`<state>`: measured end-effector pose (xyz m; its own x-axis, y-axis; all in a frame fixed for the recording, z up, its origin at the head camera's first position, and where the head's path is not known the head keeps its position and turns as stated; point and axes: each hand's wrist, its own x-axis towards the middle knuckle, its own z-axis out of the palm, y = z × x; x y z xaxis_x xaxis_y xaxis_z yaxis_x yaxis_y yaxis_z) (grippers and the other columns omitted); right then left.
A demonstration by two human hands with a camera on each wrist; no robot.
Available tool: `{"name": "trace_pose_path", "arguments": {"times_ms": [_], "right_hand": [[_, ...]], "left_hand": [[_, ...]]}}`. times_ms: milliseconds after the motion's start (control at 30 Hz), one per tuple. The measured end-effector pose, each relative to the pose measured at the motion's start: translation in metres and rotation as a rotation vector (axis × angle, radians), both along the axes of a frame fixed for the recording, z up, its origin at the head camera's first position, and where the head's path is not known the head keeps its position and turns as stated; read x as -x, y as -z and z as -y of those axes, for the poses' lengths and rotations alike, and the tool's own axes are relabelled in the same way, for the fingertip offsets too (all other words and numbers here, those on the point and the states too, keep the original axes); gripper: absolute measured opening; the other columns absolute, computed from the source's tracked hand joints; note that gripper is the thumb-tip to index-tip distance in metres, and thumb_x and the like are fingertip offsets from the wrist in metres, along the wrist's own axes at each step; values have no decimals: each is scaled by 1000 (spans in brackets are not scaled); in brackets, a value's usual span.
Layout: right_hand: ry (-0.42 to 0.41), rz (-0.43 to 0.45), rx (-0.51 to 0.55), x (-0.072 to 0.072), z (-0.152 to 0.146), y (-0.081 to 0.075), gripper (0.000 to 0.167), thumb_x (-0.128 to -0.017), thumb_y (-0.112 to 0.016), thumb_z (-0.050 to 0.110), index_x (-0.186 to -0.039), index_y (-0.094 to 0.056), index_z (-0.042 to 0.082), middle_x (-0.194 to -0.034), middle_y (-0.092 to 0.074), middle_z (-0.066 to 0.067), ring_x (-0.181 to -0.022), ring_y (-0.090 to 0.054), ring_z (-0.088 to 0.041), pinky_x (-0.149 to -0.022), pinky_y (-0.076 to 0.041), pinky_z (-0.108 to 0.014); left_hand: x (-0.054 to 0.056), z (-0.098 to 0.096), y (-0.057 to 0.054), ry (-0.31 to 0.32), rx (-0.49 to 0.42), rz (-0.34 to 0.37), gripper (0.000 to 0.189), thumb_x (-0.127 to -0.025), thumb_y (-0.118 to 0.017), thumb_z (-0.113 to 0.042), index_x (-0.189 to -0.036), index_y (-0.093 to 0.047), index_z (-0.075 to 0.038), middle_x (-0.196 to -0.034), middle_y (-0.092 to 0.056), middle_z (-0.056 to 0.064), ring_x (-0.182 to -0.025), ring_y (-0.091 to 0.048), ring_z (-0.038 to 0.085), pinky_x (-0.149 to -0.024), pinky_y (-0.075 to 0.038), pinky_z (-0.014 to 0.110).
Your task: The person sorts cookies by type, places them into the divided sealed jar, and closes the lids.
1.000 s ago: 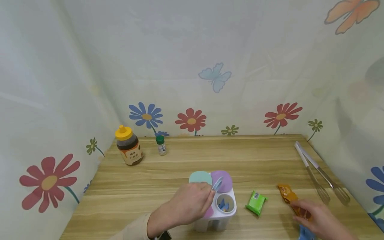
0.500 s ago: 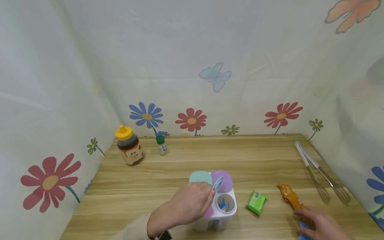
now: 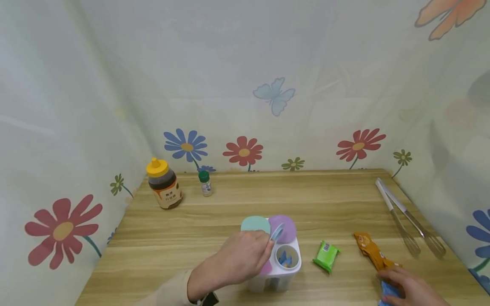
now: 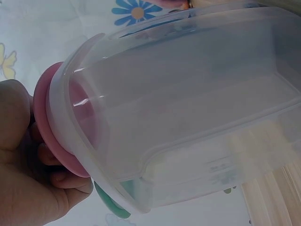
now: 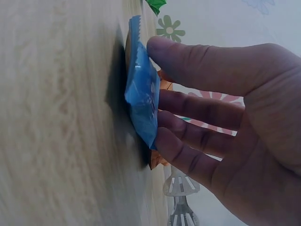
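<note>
Wood-grain table [image 3: 314, 204], shiny blue packet [image 5: 143, 94], serrated end [image 5: 135, 33], right hand [image 5: 258, 127] apparently touching

Bare wood [image 3: 350, 289] lies free left of the blue packet [image 3: 388, 290], an orange packet [image 3: 372, 251] blocking beyond.

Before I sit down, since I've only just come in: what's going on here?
A person's left hand holds a pale blue lid tilted over a whitish container, beside an uncovered compartment with blue pieces in it. The right hand touches a blue packet; whether it has gripped it isn't clear. Orange packaging and a green packet lie nearby, outside the container.
</note>
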<state>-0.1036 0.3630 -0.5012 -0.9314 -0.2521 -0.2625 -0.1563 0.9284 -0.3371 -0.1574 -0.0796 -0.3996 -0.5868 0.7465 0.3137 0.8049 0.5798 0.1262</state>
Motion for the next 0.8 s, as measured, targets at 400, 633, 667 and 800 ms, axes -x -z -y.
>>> {"name": "trace_pose_path", "arguments": {"times_ms": [400, 633, 667, 800], "right_hand": [[86, 141, 43, -1, 4, 3, 34, -81, -77, 33, -107, -69, 13, -106, -67, -4, -90, -61, -21, -77, -52, -42], [37, 119, 75, -3, 4, 3, 29, -83, -75, 34, -103, -70, 13, -97, -67, 2, -77, -53, -1, -66, -47, -26], [34, 116, 80, -3, 4, 4, 29, -83, -75, 34, -102, -70, 13, -95, -66, 4, -74, -50, 1, -64, -45, -24], [30, 117, 94, -2, 5, 6, 27, -83, -75, 34, -98, -70, 13, -85, -60, 7, -68, -42, 2, -59, -38, -23]], "left_hand": [[-1, 0, 2, -3, 7, -2, 31, -101, -46, -22, -71, -51, -17, -65, -40, -10, -53, -35, 2, -47, -29, 13], [0, 0, 3, 4, -2, -17, 31, -101, -46, -22, -70, -51, -17, -64, -39, -10, -53, -34, 2, -47, -28, 13], [0, 0, 3, 4, -2, -18, 31, -101, -46, -22, -70, -51, -17, -64, -39, -10, -53, -34, 2, -47, -28, 13], [1, 0, 3, 6, 0, -14, 31, -101, -46, -22, -70, -51, -17, -64, -39, -11, -53, -34, 1, -47, -28, 13]]}}
